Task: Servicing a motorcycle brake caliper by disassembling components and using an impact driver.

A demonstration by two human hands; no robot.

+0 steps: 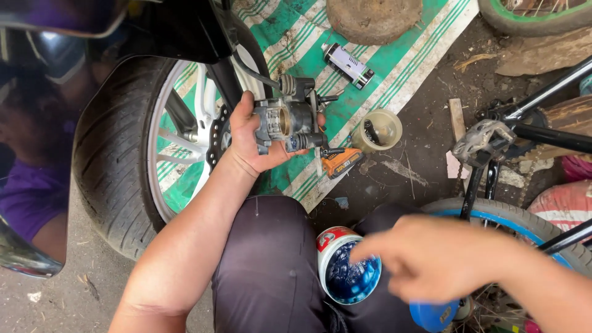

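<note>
My left hand [250, 139] grips a grey metal brake caliper [288, 117] with a black hose, held up beside the motorcycle's front wheel [123, 160] and its brake disc [217, 139]. My right hand [431, 256] is blurred, fingers together and pointing left, just over the rim of an open tub of blue grease [348, 271] that sits between my knees. Whether a fingertip touches the grease I cannot tell. The tub's blue lid [433, 316] lies under my right wrist.
On the green striped mat [308, 55] lie a small spray can [348, 65], a cut plastic cup holding small parts [377, 131] and an orange tool [340, 162]. A bicycle with pedal [487, 140] and blue-rimmed wheel [493, 213] stands at right. A round rusty disc [373, 18] lies above.
</note>
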